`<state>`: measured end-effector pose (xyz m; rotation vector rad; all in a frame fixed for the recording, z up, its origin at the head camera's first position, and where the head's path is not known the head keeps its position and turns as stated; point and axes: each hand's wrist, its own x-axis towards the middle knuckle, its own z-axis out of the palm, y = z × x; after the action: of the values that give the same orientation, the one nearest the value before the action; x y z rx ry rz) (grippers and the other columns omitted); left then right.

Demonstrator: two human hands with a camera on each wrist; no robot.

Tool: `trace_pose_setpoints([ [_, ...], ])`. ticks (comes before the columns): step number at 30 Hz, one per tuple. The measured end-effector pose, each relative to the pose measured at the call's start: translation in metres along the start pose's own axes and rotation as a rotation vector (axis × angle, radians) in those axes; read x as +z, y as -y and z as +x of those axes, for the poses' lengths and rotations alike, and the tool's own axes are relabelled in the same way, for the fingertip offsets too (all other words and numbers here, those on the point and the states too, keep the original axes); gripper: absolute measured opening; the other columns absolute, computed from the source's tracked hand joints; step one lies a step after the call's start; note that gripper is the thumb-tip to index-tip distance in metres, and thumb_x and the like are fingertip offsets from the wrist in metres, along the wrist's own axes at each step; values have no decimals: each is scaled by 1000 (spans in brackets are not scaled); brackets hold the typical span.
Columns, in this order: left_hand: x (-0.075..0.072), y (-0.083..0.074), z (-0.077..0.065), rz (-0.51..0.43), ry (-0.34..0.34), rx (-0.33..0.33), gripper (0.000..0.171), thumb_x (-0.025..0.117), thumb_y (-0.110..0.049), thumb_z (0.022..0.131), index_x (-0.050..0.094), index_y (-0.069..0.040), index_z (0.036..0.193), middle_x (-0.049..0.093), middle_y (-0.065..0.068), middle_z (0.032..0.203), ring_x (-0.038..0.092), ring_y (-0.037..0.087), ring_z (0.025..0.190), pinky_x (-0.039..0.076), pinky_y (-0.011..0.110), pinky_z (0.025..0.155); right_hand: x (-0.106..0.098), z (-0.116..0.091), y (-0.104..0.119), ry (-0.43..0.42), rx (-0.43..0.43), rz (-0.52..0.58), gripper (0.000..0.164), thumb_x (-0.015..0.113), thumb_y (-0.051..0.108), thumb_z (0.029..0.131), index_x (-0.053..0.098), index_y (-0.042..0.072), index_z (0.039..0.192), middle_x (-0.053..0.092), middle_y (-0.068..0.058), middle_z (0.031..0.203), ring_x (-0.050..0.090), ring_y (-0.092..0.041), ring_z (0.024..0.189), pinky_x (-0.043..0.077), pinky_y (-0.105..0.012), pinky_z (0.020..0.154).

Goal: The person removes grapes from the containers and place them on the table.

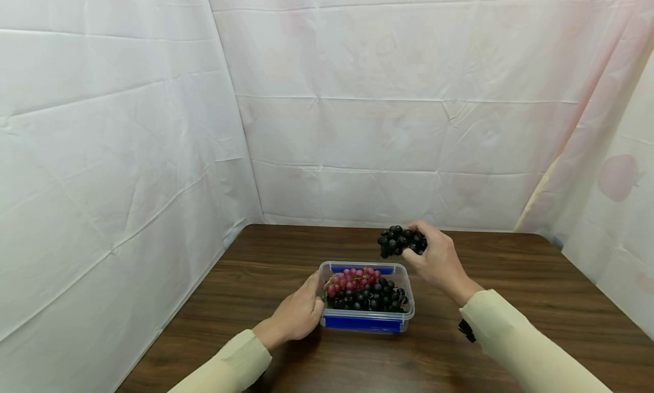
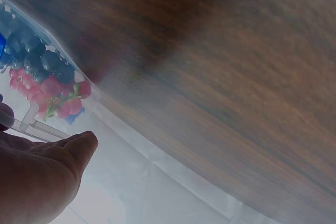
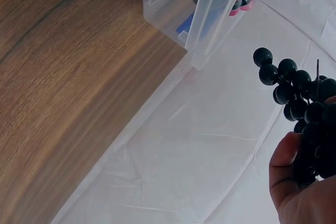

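1. our right hand (image 1: 439, 262) grips a black bunch (image 1: 392, 244) between thumb and fingers; the bunch is up in the air by the box's far right corner, apart from the box (image 1: 368, 313).
2. our left hand (image 1: 298, 310) rests against the box's left wall, fingers extended rather than curled.
3. inside the box we see red grapes (image 1: 352, 278) towards its far left, with black grapes (image 1: 370, 299) nearer and to their right.
4. the box stands on a brown table (image 1: 255, 256); a pale sheet (image 1: 357, 132) hangs beyond it.
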<state>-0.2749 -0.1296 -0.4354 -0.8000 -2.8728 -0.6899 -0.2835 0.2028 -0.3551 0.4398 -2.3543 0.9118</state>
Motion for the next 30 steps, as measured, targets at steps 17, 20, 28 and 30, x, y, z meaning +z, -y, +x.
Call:
trace_pose_setpoints([
  [17,-1,-1,0,-4,-2,-8,65,39,-15,103,18,4,161,27,21,165,40,32,145,40,51,113,-4,-8,-15,-25,101,-62,41,67,6,88,60,7,128,64,-19,128,40,-14,44,43,-42,67],
  [20,-1,-1,0,-5,0,-7,65,39,-15,103,18,5,161,27,21,165,39,32,146,39,51,114,-4,-9,-18,-38,98,-80,38,67,6,88,61,7,126,65,-19,126,40,-15,48,43,-43,68],
  [28,-1,0,0,-8,-1,-7,65,39,-15,103,17,3,162,27,20,166,40,31,145,40,50,113,-4,-15,-26,-38,120,-120,37,68,8,88,59,4,124,66,-20,109,44,-17,55,43,-42,65],
  [30,0,0,1,-8,-1,-11,65,38,-16,103,17,2,163,27,18,166,40,30,145,40,50,113,-4,-16,-29,-33,132,-128,38,68,8,88,59,5,124,65,-19,104,43,-17,53,41,-40,63],
])
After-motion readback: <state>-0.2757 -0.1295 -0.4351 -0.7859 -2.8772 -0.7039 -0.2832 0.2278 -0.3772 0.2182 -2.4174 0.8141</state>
